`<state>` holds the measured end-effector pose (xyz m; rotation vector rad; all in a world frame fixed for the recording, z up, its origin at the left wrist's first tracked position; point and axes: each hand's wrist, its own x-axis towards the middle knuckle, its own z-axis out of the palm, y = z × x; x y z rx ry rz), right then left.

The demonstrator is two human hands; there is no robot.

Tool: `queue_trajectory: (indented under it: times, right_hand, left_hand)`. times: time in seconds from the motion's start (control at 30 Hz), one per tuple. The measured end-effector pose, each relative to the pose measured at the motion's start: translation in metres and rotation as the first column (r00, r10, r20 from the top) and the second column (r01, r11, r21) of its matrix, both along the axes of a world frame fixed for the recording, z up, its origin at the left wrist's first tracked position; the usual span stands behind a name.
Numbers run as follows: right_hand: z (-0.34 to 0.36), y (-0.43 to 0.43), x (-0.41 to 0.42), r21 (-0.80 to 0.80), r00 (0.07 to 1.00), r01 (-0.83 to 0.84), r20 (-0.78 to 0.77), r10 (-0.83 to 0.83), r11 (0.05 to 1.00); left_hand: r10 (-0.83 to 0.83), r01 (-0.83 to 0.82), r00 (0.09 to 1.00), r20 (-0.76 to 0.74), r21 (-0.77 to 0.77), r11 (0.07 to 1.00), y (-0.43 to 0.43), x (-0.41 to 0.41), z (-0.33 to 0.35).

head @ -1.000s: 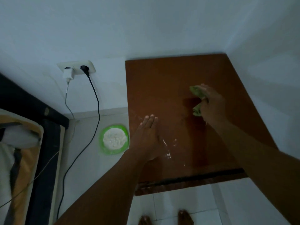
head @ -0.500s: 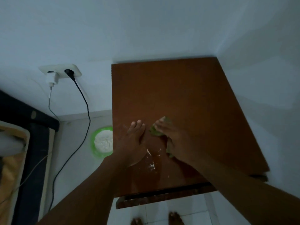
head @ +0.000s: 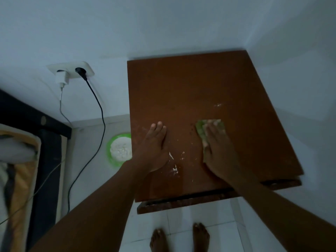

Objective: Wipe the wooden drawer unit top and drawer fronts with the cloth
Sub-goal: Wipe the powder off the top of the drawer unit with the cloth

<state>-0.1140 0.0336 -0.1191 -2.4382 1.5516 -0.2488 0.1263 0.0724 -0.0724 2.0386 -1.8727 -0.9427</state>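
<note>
The brown wooden drawer unit top (head: 190, 88) fills the middle of the view, set in the room's corner. My right hand (head: 218, 150) lies flat on the green cloth (head: 201, 129), pressing it onto the top right of centre; straight fingers cover most of the cloth. My left hand (head: 154, 148) rests flat on the top near its left edge, fingers straight, holding nothing. White powder specks (head: 174, 168) lie between the two hands, and one smear (head: 218, 105) sits beyond the cloth. A drawer front's upper edge (head: 181, 204) sticks out below the top's near edge.
A green bowl (head: 109, 151) of white powder stands on the floor left of the unit. A black cable (head: 98, 106) and a white charger (head: 61, 79) hang from the wall socket. A dark bed frame (head: 45, 160) stands at left. My bare feet (head: 180, 237) are on white tiles.
My right hand has slid the cloth to the right, away from my left hand, and now lies flatter on it. The left hand has stayed in place.
</note>
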Motion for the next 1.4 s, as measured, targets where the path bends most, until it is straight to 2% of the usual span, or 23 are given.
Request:
queue_trajectory:
  times: [0.17, 0.27, 0.3, 0.37, 0.43, 0.5, 0.6, 0.8, 0.93, 1.03, 1.1, 1.13, 1.2, 1.27, 1.4]
  right_hand:
    - [-0.005, 0.071, 0.052, 0.045, 0.950, -0.101, 0.302, 0.082, 0.994]
    - [0.006, 0.082, 0.069, 0.097, 0.896, -0.197, 0.423, 0.139, 0.976]
    - [0.014, 0.081, 0.065, 0.138, 0.880, -0.165, 0.467, 0.083, 0.977]
    - [0.030, 0.073, 0.047, 0.179, 0.836, 0.025, 0.535, -0.119, 0.983]
    - [0.037, 0.056, 0.018, 0.160, 0.800, 0.304, 0.492, -0.343, 0.939]
    - [0.033, 0.048, 0.000, 0.130, 0.797, 0.457, 0.379, -0.470, 0.880]
    - [0.021, 0.067, 0.024, 0.088, 0.839, 0.383, 0.383, -0.386, 0.919]
    - [0.021, 0.100, 0.095, 0.207, 0.839, 0.101, 0.507, -0.195, 0.973]
    - [0.048, 0.049, 0.076, 0.242, 0.762, 0.253, 0.547, -0.348, 0.937]
    - [0.058, -0.024, 0.046, 0.177, 0.739, 0.333, 0.562, -0.373, 0.926]
    - [0.053, -0.079, 0.024, 0.071, 0.806, 0.353, 0.483, -0.342, 0.933]
    - [0.050, -0.104, 0.013, 0.066, 0.821, 0.371, 0.442, -0.361, 0.926]
    - [0.040, -0.136, 0.001, 0.158, 0.830, 0.412, 0.341, -0.441, 0.897]
    - [0.027, -0.136, 0.002, 0.183, 0.877, 0.402, 0.205, -0.434, 0.897]
    - [0.003, -0.087, 0.037, 0.046, 0.966, 0.132, 0.218, -0.139, 0.990]
  left_hand:
    - [-0.029, 0.029, 1.000, 0.004, 0.004, 1.000, 0.033, 0.009, 0.003]
    - [-0.012, 0.012, 1.000, 0.012, -0.036, 0.999, 0.063, 0.014, 0.002]
    - [-0.012, 0.014, 1.000, 0.025, -0.050, 0.999, 0.071, 0.015, 0.002]
    - [-0.027, 0.031, 0.998, 0.057, -0.063, 0.998, 0.084, 0.017, 0.000]
    - [-0.025, 0.029, 0.998, 0.065, -0.067, 0.997, 0.093, 0.016, -0.003]
    - [0.006, -0.002, 0.999, 0.048, -0.081, 0.997, 0.098, 0.012, -0.006]
    - [0.046, -0.044, 0.999, 0.020, -0.096, 0.994, 0.102, 0.008, -0.010]
    - [0.018, -0.017, 1.000, 0.007, -0.077, 0.997, 0.102, 0.017, -0.007]
    - [-0.001, 0.001, 1.000, 0.001, -0.063, 0.998, 0.082, 0.020, -0.003]
    - [0.016, -0.017, 1.000, -0.006, -0.064, 0.998, 0.059, 0.019, -0.003]
    - [0.014, -0.015, 1.000, -0.009, -0.058, 0.998, 0.050, 0.018, -0.006]
    - [0.013, -0.014, 1.000, -0.012, -0.048, 0.999, 0.048, 0.018, -0.007]
    - [0.029, -0.030, 0.999, -0.023, -0.037, 0.999, 0.048, 0.018, -0.009]
    - [0.034, -0.035, 0.999, -0.028, -0.038, 0.999, 0.048, 0.017, -0.009]
    - [0.018, -0.020, 0.999, -0.052, -0.047, 0.999, 0.046, 0.019, -0.010]
